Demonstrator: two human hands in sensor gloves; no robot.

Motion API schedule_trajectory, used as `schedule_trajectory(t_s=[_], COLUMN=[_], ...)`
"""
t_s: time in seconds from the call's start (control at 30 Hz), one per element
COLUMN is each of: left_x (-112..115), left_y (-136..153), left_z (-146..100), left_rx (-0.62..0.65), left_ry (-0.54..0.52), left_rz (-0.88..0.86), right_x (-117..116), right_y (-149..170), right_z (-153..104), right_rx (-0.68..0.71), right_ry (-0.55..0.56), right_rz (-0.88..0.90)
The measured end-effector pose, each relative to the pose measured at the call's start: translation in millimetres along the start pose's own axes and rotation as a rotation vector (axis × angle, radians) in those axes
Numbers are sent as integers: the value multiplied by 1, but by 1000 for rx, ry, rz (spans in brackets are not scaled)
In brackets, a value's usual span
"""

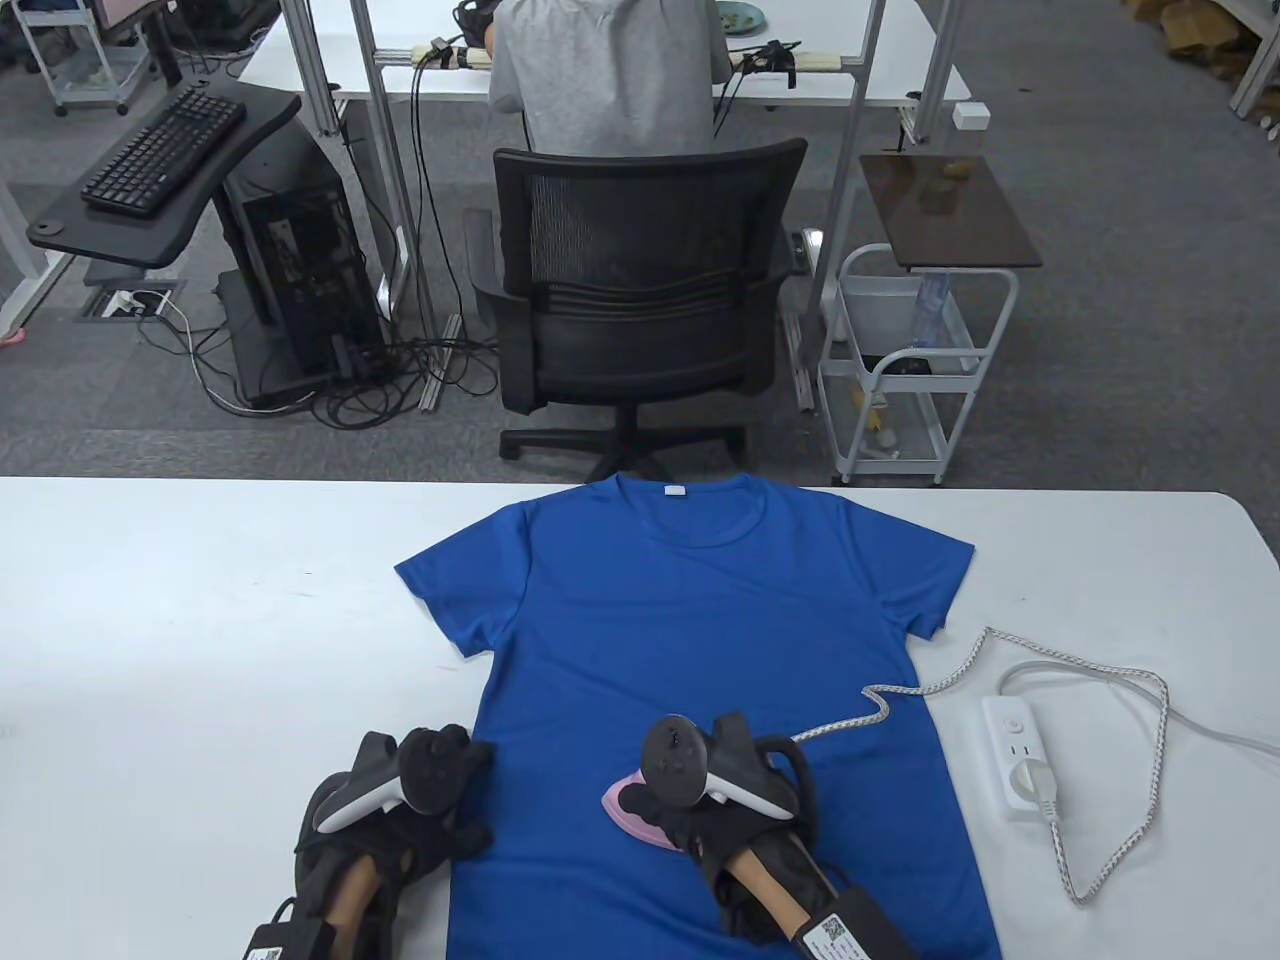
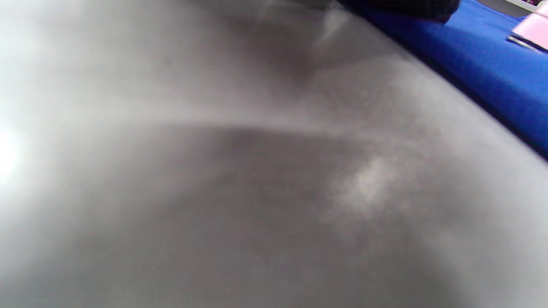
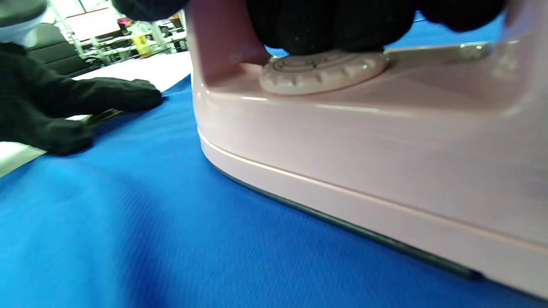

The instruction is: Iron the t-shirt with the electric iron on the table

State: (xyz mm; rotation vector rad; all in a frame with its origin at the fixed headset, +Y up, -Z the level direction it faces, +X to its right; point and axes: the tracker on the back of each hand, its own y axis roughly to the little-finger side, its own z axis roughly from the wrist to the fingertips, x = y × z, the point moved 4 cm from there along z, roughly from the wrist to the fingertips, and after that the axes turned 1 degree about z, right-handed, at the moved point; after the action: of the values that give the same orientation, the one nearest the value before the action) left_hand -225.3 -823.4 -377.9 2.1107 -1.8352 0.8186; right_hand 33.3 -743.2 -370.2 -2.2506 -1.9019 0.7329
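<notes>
From the table view I see my right hand (image 1: 700,800) gripping the pink iron (image 1: 632,812) on the blue t-shirt's (image 1: 690,620) near hem, mid-bench (image 1: 180,600); my left hand (image 1: 415,815) presses its left edge, fingers flat. A white neck label (image 1: 676,491) is unreadable. Left wrist view: blurred bench. Right wrist view: fingers (image 3: 325,25) wrap the handle above the dial (image 3: 321,72), markings illegible.

A plain royal-blue t-shirt (image 1: 700,640) with a small white neck label lies on the white bench (image 1: 200,620), the iron (image 3: 385,141) is pale pink with a dark soleplate edge, both gloves are black, and the cord (image 1: 1000,660) is white-and-grey braided.
</notes>
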Motion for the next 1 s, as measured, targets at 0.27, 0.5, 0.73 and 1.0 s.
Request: schedule_trajectory(t_s=[0.27,0.5,0.73,1.0], left_x=[0,0,0,0], left_y=[0,0,0,0], left_z=[0,0,0,0], left_rx=[1,1,0,0], left_ry=[-1,-2,1,1], left_rz=[-2,0,2,1], right_x=[-12,-18,-17,-10], right_y=[-18,-24,-24,-29], right_z=[-38,-56,-54,-17], right_rx=[126,171,149,63], right_ry=[-33,-43,-50,-25], right_rz=[-35,-41,-41,-23])
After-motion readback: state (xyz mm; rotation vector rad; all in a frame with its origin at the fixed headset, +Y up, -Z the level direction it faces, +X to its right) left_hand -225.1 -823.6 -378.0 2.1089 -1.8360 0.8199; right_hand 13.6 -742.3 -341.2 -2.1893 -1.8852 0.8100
